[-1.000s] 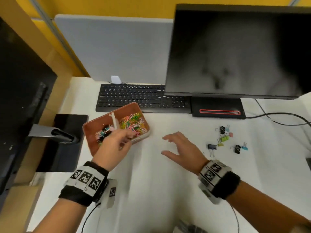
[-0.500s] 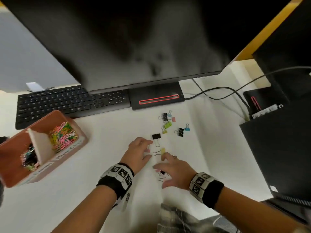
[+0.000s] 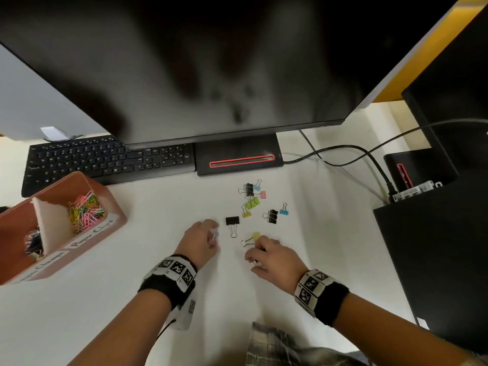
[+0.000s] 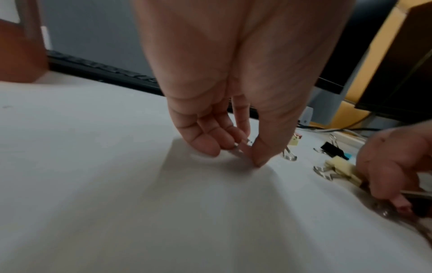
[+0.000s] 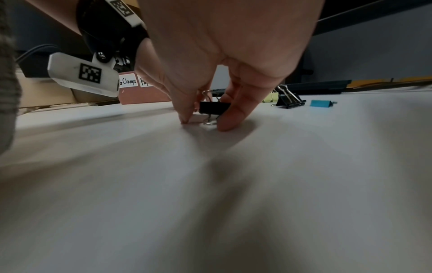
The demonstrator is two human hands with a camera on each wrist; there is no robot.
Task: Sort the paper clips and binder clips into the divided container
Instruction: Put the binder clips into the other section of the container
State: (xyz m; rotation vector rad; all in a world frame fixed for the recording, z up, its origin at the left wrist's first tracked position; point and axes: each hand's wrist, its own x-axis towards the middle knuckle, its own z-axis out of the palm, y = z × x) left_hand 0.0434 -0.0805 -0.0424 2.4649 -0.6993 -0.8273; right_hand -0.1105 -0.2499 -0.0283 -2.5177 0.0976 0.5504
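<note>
A brown divided container (image 3: pixel 117 207) stands at the left of the white desk, with coloured paper clips (image 3: pixel 85 211) in its right compartment and binder clips (image 3: pixel 33 241) in its left. Loose binder clips (image 3: pixel 252 199) lie below the monitor base, and a black one (image 3: pixel 232 221) lies between my hands. My left hand (image 3: pixel 211 240) pinches a small clip's wire handle (image 4: pixel 243 145) against the desk. My right hand (image 3: pixel 257 256) grips a black binder clip (image 5: pixel 214 108) between thumb and finger. A yellow clip (image 3: pixel 255 236) touches its fingertips.
A black keyboard (image 3: pixel 105 162) and the monitor base (image 3: pixel 237 159) lie behind the clips, under a large monitor (image 3: pixel 184 62). Cables (image 3: pixel 343 154) run to a black computer case (image 3: pixel 435 247) at the right. A checked sleeve or cloth (image 3: pixel 277 344) shows at the bottom.
The view swung right from the container to the loose clips. My left hand left the container and came down beside the right; both hands now pinch clips on the desk.
</note>
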